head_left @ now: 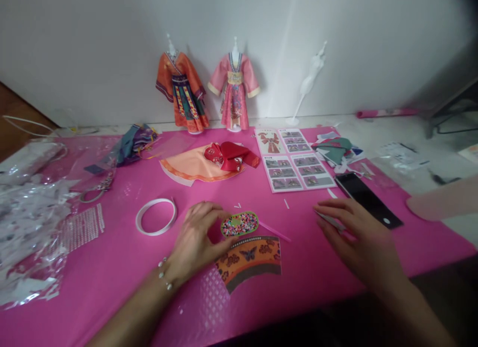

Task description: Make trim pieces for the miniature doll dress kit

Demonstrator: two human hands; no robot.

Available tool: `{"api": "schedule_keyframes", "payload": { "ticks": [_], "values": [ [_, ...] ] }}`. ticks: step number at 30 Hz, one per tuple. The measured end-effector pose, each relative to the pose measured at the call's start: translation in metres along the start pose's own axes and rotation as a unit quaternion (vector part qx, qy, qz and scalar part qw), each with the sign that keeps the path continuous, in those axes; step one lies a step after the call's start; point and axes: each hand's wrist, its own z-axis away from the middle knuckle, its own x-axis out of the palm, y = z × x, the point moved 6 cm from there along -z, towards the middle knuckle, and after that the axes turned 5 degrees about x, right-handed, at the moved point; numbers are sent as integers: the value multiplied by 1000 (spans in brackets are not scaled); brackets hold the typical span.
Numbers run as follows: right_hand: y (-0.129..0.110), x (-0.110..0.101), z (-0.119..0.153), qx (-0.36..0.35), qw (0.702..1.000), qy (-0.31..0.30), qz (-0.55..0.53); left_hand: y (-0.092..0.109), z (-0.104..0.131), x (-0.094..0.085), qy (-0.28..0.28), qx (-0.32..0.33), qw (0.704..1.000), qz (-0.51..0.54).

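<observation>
My left hand has its index finger and thumb at the left end of a small oval tray of multicoloured beads, one at each long edge. Just below the tray lies a curved orange fabric piece with a butterfly pattern and a row of beads along its upper edge; the left thumb reaches its top left. A thin pink stick rests right of the tray. Closer to the phone, my right hand pinches a thin silvery object, blurred and partly hidden by the fingers.
A roll of white tape lies left. Behind are peach and red fabric pieces, an instruction sheet, a black phone and two dressed doll forms. Plastic bags cover the left side.
</observation>
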Motion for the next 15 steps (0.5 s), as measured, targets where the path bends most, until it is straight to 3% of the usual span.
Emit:
{"api": "schedule_keyframes", "payload": {
  "ticks": [3, 6, 10, 15],
  "values": [
    [47, 4, 25, 58, 991, -88, 80, -2, 0, 0, 1, -6, 1000, -2],
    [81, 2, 50, 86, 980, -129, 126, -6, 0, -4, 3, -23, 1000, -14],
    [96, 2, 69, 111, 977, -153, 102, -15, -1, -8, -1, -61, 997, -36],
    [101, 2, 72, 127, 977, -147, 86, -31, 1, -10, -4, -90, 995, -42]
  ]
}}
